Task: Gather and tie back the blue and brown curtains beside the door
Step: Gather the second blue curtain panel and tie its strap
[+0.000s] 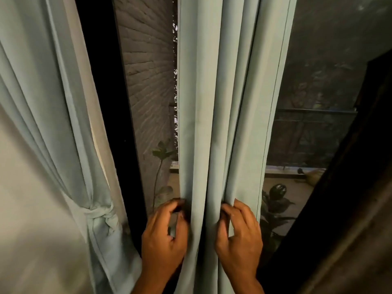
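Observation:
A pale blue curtain (pixel 224 102) hangs loose in folds down the middle of the head view, in front of the glass door. My left hand (pixel 163 236) grips its left edge with curled fingers. My right hand (pixel 239 236) pinches a fold on its right side at about the same height. At the left, a second pale blue curtain (pixel 53 102) is bunched and held by a knotted fabric tie (pixel 101 215). No brown curtain is visible.
A black door frame (pixel 110 102) stands between the two curtains. Through the glass I see a brick wall (pixel 148 71), potted plants (pixel 275 200) and a balcony railing (pixel 314 124). A dark frame edge (pixel 339 187) runs along the right.

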